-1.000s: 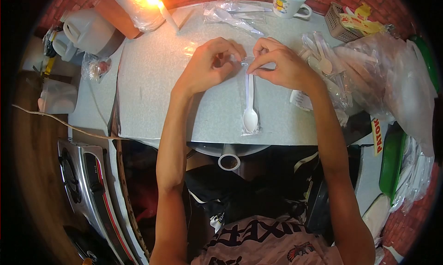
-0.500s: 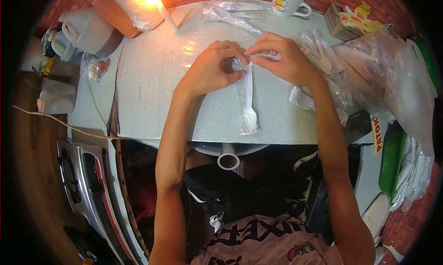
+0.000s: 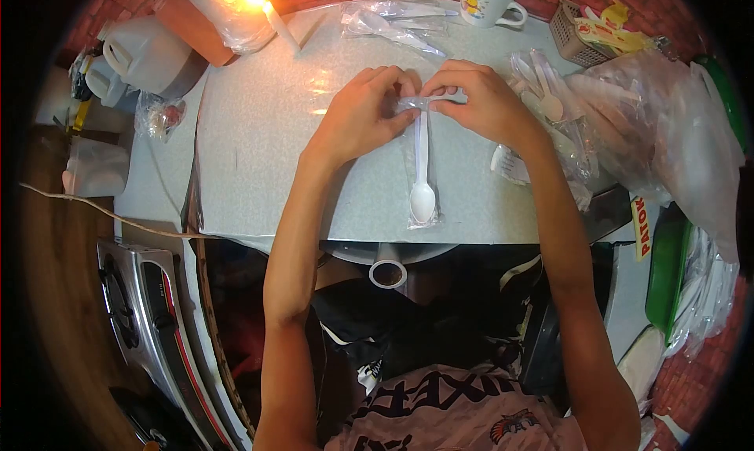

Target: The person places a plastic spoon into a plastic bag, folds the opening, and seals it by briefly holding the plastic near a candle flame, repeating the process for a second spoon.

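Note:
A white plastic spoon [image 3: 422, 203] lies on the table, bowl toward me, on a clear plastic sleeve. Above its handle, my left hand [image 3: 367, 109] pinches the left part of a second white plastic utensil in a clear wrapper [image 3: 412, 103], held crosswise. My right hand [image 3: 475, 97] grips the same wrapped piece from the right, and a white end pokes out past its fingers. My fingers hide much of it, so whether it is a spoon or a fork cannot be made out. Both hands are closed, close together.
A lit candle [image 3: 281, 28] stands at the back left, near plastic jugs [image 3: 149, 54]. Wrapped utensils [image 3: 393, 28] and a mug [image 3: 488, 1] are at the back. On the right are a small basket [image 3: 577, 38], spoons in plastic [image 3: 550, 97] and a large plastic bag [image 3: 628, 121].
My hands have drawn slightly apart, and more of the wrapped utensil shows between them. The spoon on the table has barely moved.

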Tool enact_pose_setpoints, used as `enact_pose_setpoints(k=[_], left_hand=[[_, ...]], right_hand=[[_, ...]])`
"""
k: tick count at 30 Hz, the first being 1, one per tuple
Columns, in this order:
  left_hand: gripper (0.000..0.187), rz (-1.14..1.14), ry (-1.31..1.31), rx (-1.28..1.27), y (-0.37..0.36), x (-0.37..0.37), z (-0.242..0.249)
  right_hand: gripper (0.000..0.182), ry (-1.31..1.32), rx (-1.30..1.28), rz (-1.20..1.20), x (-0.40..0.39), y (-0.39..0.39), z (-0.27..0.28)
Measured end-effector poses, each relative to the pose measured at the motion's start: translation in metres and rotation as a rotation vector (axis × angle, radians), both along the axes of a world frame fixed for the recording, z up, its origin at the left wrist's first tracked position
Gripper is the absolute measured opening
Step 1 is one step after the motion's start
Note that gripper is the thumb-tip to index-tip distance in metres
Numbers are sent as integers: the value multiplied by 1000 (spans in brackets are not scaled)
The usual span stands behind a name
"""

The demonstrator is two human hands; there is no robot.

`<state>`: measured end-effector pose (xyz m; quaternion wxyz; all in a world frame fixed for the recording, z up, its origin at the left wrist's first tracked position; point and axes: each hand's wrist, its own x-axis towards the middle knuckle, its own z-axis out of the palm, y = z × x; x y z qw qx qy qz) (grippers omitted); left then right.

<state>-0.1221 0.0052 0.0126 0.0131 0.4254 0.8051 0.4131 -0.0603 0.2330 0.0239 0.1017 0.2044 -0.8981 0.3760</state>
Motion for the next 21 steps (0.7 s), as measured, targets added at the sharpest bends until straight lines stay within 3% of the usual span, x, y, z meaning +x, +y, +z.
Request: enact_pose_setpoints(k=[14, 19, 21], left_hand=[[30, -4, 55, -70, 3, 2, 1], [37, -2, -314, 14, 4, 5, 5], [38, -20, -347, 71, 4, 3, 0]], right_hand=[[19, -76, 24, -27, -2, 8, 3], [19, -96, 13, -41, 0, 8, 7], [18, -120, 24, -81, 0, 8, 11]])
